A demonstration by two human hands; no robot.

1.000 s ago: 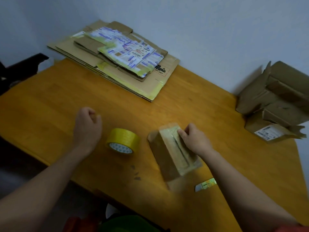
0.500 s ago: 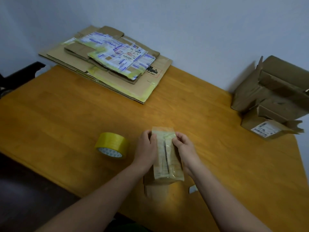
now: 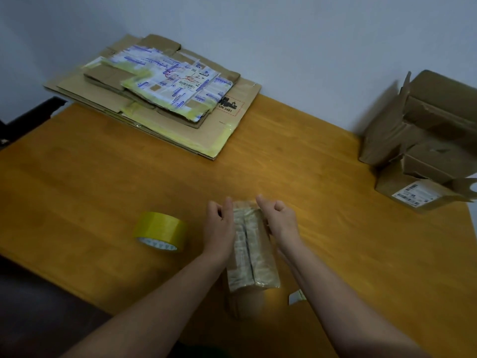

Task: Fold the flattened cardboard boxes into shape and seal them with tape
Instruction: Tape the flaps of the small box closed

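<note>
A small folded cardboard box [image 3: 251,251] stands near the table's front edge, its top flaps covered with clear tape. My left hand [image 3: 219,228] presses against its left side and my right hand [image 3: 277,220] against its right side, so both hands clasp the box. A roll of yellow tape [image 3: 161,229] lies on its side just left of my left hand. A stack of flattened cardboard boxes [image 3: 160,91] with printed labels lies at the far left of the wooden table [image 3: 90,177].
Several folded brown boxes [image 3: 428,140] are piled at the right edge of the table against the wall. A small scrap of tape [image 3: 296,297] lies by my right forearm. A dark chair [image 3: 28,117] stands beyond the table's left side.
My left hand came over from beside the tape roll to the box's left side. The box was turned lengthwise toward me, and both hands slid along its sides toward its far end.
</note>
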